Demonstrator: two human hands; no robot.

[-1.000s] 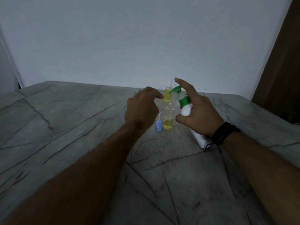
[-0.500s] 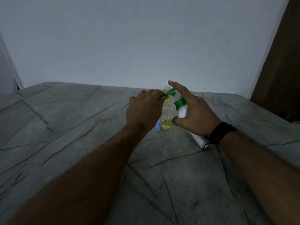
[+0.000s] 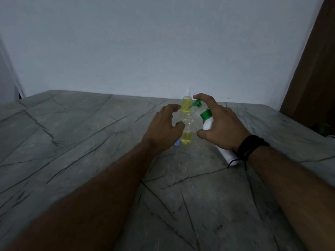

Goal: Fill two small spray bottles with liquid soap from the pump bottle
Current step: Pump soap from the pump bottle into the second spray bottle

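A small clear spray bottle stands uncapped on the grey stone table, about a third full of yellow soap. My left hand hovers at its left, fingers loosely curled and apart, thumb close against its side. My right hand grips the tilted white pump bottle, whose base rests on the table. The index finger lies on the green pump head, and the nozzle points left above the small bottle's mouth. Behind stands a second small bottle, full of yellow soap and capped.
A blue spray cap lies on the table just left of the open bottle, partly hidden by my left wrist. A pale wall rises behind the table. A brown door stands at the right, with a dark object below it.
My left hand has come off the small bottle's neck and its fingers have spread. My right hand has drawn the pump bottle slightly right, index finger still on the pump head.
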